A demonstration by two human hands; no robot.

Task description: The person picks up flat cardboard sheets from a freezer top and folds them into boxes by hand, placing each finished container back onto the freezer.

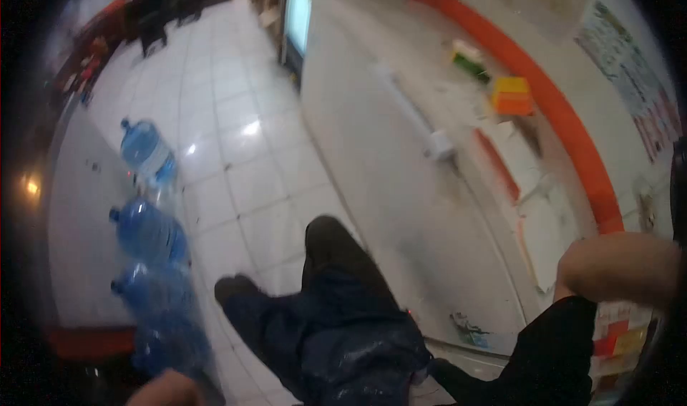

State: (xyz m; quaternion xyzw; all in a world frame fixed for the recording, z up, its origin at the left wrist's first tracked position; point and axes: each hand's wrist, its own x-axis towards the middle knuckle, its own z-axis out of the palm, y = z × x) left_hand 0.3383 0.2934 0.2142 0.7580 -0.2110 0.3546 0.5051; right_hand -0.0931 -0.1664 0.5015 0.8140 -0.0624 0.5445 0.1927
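Observation:
At the bottom left edge, my left hand [168,390] shows only as a blurred patch of skin near the blue water bottles [172,345]; its fingers cannot be made out. On the right, bare skin of my right hand or forearm [619,266] rises from a black sleeve [551,356], close to the papers [547,238] on the counter. The fingers there are hidden or smeared, and whether they hold anything cannot be seen. My dark trousers [351,341] and dark shoes [330,245] are at the lower middle.
Several large blue bottles, one farther back [149,152], line the left wall panel [89,213]. White floor tiles [250,166] run between it and a white counter [386,170]. A yellow-orange box [512,96] stands on the counter. Dark chairs [150,23] are at the far left.

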